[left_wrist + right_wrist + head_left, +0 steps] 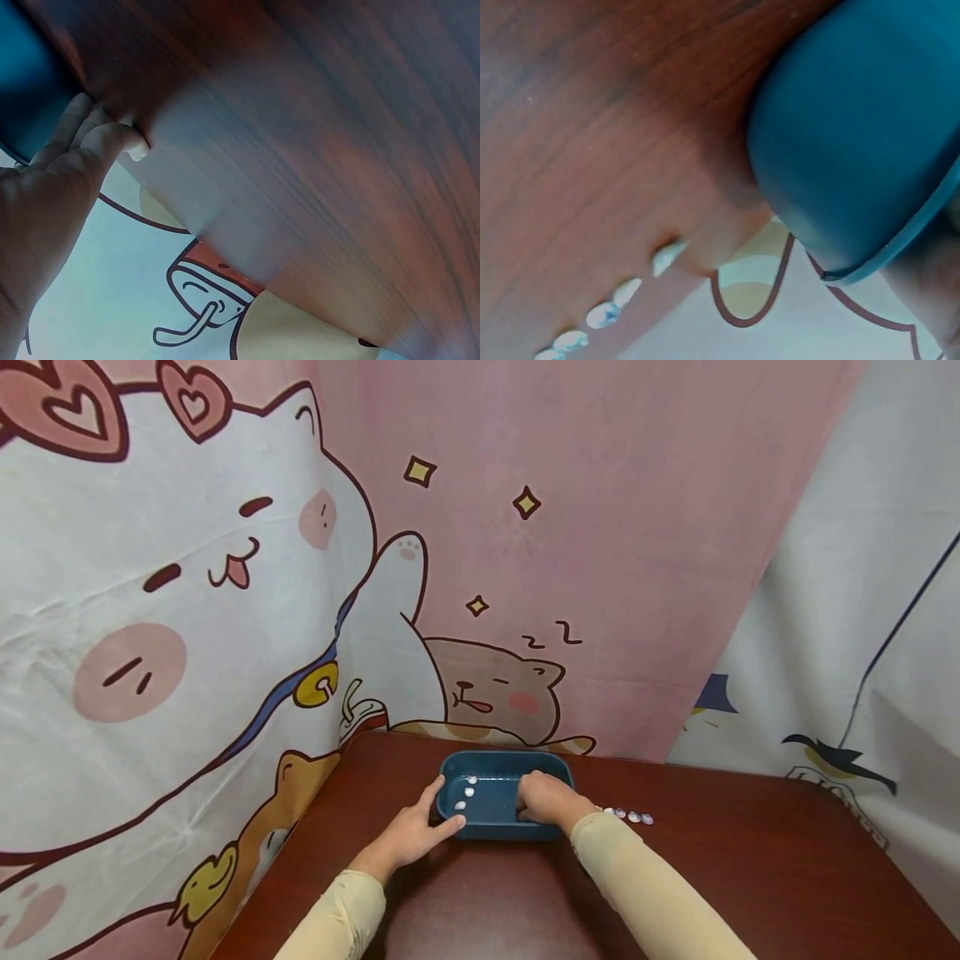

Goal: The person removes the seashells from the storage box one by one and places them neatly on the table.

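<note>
A dark blue rectangular container (502, 832) stands on the table. Three small whitish pieces (469, 792), perhaps shells, lie in a row inside its left part. My left hand (408, 833) holds the container's left end, thumb at the front rim and fingers along the outer side; bent fingers show in the left wrist view. My right hand (547, 797) reaches over the right end with curled fingers pointing down inside; its fingertips, and anything between them, are hidden. Right of the container, several shiny whitish pieces (603, 315) form a line on the table.
The reddish-brown wooden table (495, 902) extends on both sides of the container. Behind it hangs a pink and white cloth (637, 568) printed with cartoon animals, close to the table's back and left edges.
</note>
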`<state>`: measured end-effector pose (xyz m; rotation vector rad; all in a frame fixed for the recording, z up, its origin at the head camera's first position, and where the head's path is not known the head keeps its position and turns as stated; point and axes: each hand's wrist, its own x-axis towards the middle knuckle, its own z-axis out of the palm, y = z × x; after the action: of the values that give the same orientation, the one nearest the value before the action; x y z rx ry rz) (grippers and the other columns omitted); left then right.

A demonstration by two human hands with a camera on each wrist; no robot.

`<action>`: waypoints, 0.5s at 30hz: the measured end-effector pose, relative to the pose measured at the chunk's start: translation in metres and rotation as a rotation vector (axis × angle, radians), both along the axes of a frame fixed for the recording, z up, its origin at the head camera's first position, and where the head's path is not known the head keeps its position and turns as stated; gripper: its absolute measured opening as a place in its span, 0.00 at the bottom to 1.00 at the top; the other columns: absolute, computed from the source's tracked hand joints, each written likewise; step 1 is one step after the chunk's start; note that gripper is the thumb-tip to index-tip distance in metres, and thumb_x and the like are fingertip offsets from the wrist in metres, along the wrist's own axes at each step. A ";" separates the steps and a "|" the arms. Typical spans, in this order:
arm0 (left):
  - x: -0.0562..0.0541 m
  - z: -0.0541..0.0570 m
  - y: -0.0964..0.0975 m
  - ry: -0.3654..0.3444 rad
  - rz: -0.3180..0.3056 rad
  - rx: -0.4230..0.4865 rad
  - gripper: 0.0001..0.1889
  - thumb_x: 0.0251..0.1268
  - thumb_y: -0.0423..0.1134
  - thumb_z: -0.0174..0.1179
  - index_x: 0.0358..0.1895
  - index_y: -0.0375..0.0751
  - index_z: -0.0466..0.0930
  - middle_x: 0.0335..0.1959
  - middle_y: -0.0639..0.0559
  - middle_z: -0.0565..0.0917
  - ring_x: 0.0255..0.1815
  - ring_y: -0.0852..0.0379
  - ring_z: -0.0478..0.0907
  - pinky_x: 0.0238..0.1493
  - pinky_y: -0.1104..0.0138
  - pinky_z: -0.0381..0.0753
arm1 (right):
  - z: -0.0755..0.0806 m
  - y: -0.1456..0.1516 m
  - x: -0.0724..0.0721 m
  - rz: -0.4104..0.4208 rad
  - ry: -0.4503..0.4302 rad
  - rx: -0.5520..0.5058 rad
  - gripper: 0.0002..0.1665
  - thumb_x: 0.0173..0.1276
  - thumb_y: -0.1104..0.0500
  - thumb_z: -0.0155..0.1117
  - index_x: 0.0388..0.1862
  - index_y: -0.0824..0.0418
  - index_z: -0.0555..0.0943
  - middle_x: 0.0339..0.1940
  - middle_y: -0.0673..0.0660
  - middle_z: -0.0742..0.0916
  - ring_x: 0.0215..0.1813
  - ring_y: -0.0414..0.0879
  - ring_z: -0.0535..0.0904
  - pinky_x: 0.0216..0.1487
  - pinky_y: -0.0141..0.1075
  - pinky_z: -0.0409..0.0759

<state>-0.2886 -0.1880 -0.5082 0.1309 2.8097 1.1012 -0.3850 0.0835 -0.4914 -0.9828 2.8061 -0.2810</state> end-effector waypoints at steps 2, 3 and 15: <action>0.000 -0.002 0.000 -0.001 -0.001 -0.001 0.51 0.72 0.69 0.61 0.89 0.55 0.48 0.80 0.32 0.70 0.76 0.28 0.72 0.71 0.29 0.72 | -0.002 0.002 0.000 -0.034 0.025 -0.001 0.03 0.66 0.60 0.80 0.31 0.57 0.94 0.29 0.49 0.92 0.31 0.41 0.85 0.40 0.40 0.89; -0.001 -0.003 0.000 -0.001 -0.002 -0.003 0.51 0.71 0.70 0.61 0.89 0.55 0.48 0.80 0.32 0.70 0.76 0.28 0.73 0.71 0.29 0.72 | -0.002 0.003 0.000 -0.055 0.044 -0.006 0.03 0.65 0.59 0.80 0.33 0.57 0.94 0.32 0.49 0.93 0.34 0.41 0.86 0.43 0.42 0.90; -0.005 -0.007 -0.002 0.011 0.000 -0.013 0.51 0.71 0.70 0.61 0.89 0.56 0.48 0.79 0.32 0.71 0.75 0.28 0.74 0.71 0.31 0.73 | 0.040 0.079 0.001 -0.265 0.274 -0.188 0.08 0.69 0.57 0.74 0.43 0.59 0.93 0.38 0.53 0.94 0.38 0.47 0.90 0.45 0.49 0.90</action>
<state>-0.2932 -0.1905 -0.5155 0.1354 2.8258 1.0858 -0.3841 0.1622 -0.4517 -0.7278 3.2140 -0.4837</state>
